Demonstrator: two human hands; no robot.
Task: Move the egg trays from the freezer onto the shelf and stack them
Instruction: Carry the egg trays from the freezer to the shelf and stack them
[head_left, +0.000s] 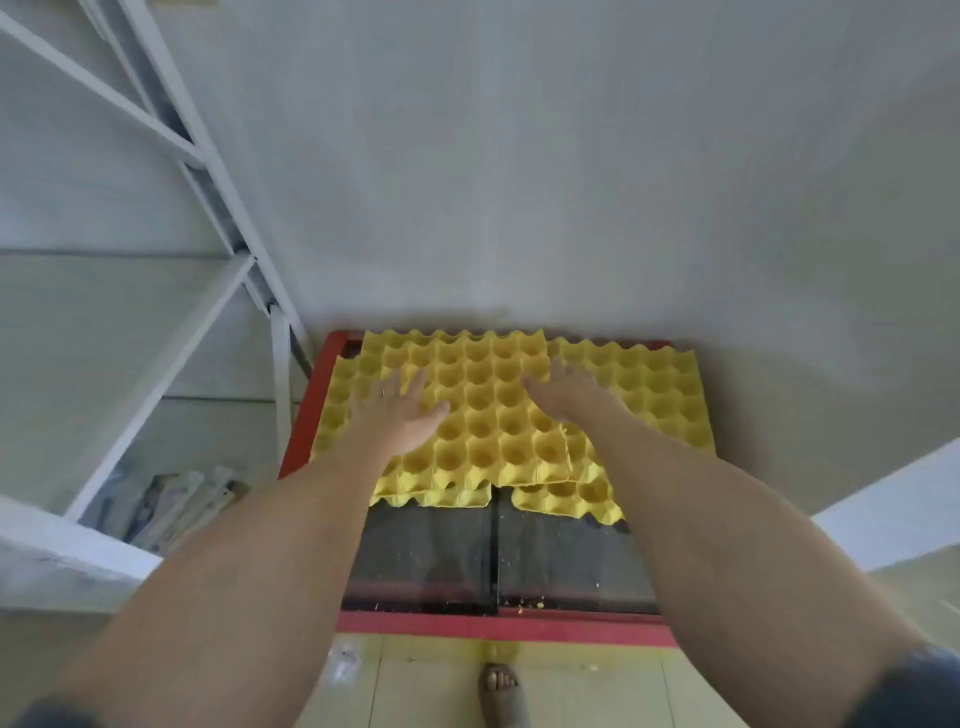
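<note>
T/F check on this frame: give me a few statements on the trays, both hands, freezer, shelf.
1. Both hands lie flat on the top tray. True: left hand, right hand.
2. The trays are blue. False: yellow.
3. The freezer has a red rim. True.
4. The shelf stands to the right. False: it is on the left.
5. The trays hold eggs. False: the cups are empty.

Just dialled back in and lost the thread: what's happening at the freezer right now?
A person is reaching both hands over the yellow egg trays lying on top of the red-framed freezer. The left hand and right hand lie flat on the top tray with fingers spread, not yet gripping. Several trays overlap untidily. The white shelf stands to the left.
</note>
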